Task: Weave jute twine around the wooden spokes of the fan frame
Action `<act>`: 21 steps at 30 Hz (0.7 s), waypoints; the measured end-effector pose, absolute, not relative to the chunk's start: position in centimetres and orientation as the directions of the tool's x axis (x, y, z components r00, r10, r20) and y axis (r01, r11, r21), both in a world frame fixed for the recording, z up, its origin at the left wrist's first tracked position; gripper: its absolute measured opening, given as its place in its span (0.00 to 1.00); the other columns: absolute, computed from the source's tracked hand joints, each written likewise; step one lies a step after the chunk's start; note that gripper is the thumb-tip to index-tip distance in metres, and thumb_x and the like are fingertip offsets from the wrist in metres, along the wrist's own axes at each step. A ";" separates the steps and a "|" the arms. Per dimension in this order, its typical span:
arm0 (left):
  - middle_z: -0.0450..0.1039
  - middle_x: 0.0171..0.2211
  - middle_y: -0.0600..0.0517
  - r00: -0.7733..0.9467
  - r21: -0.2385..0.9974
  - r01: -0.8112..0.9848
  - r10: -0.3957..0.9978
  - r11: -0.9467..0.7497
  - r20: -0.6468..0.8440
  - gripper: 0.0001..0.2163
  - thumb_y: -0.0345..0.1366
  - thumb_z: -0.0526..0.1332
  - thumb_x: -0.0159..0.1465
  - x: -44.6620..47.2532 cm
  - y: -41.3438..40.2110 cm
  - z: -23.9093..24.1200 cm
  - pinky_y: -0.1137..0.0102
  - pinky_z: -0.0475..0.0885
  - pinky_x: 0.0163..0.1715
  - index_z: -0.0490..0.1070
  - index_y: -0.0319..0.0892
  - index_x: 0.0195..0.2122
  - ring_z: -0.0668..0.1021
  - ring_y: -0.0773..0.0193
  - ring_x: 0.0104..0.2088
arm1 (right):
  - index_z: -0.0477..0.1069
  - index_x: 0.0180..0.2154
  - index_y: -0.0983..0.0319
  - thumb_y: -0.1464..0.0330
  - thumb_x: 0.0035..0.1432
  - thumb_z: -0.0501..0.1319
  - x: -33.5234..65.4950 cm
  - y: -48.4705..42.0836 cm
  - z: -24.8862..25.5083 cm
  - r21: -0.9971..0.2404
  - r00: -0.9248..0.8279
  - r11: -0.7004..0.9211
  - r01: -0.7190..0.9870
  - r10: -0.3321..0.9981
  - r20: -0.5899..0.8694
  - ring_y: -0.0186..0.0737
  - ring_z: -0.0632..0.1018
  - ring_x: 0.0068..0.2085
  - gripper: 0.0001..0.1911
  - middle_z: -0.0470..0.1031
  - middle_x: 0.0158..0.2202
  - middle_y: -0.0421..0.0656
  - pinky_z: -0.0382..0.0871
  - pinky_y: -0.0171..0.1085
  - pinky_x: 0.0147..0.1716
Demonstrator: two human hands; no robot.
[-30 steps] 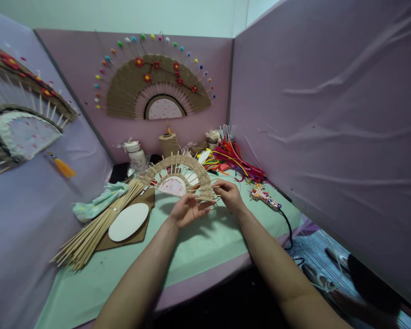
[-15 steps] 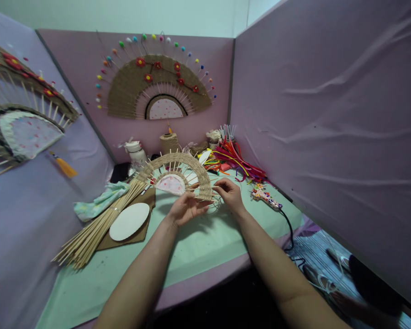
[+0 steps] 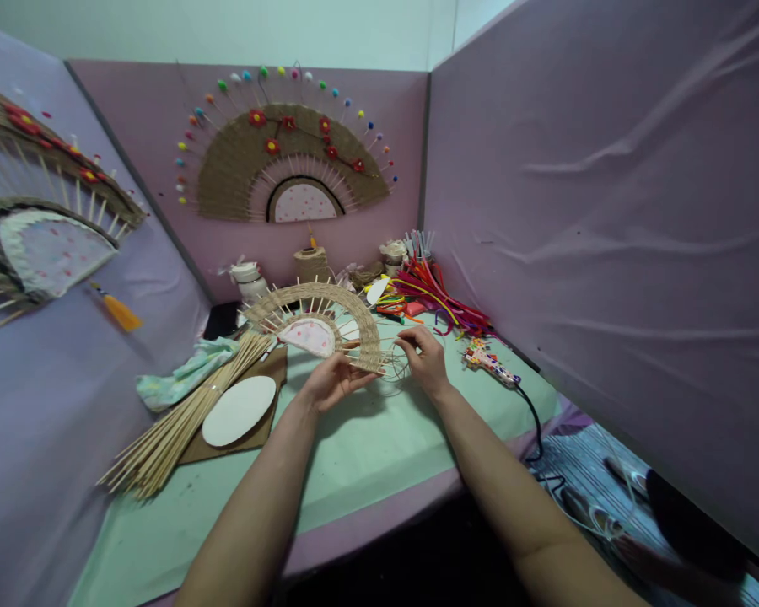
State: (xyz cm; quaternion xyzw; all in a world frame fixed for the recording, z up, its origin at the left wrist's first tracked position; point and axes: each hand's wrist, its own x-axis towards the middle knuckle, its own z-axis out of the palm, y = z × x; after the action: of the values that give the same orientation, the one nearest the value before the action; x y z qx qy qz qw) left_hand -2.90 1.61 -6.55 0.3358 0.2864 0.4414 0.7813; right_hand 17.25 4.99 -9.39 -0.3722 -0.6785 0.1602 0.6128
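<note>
My left hand grips the lower right end of a small woven fan, holding it up over the table. The fan has thin wooden sticks, a band of tan twine and a white half-round centre with pink spots. Just right of the fan, my right hand pinches a thin strand of twine between thumb and fingers. The strand runs from the fan's end and loops loosely below the fingertips. Some of the left fingers are hidden behind the fan.
A bundle of wooden sticks and a white oval card lie on the left. A glue gun with a black cord rests on the right. Behind are a twine spool, a white bottle and red pipe cleaners.
The fan and my left hand have shifted slightly left. My right hand stays nearly in place, now farther from the fan's edge, with the strand stretched between.
</note>
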 end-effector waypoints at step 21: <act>0.76 0.43 0.42 0.657 0.803 -0.349 0.737 0.483 -0.159 0.27 0.24 0.53 0.55 -4.8 1.9 -6.9 0.59 0.74 0.42 0.58 0.40 0.58 0.79 0.52 0.43 | 0.70 0.27 0.61 0.62 0.57 0.59 16.5 4.8 -9.8 -0.722 -0.080 0.627 0.292 0.769 0.635 0.35 0.70 0.28 0.11 0.72 0.27 0.42 0.64 0.35 0.30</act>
State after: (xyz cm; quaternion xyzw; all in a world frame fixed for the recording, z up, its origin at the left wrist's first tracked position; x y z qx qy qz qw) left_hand -4.81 1.89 -6.92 0.3869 0.2512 0.3295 0.8238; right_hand 16.53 4.80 -9.81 -0.3766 -0.7039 0.2114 0.5639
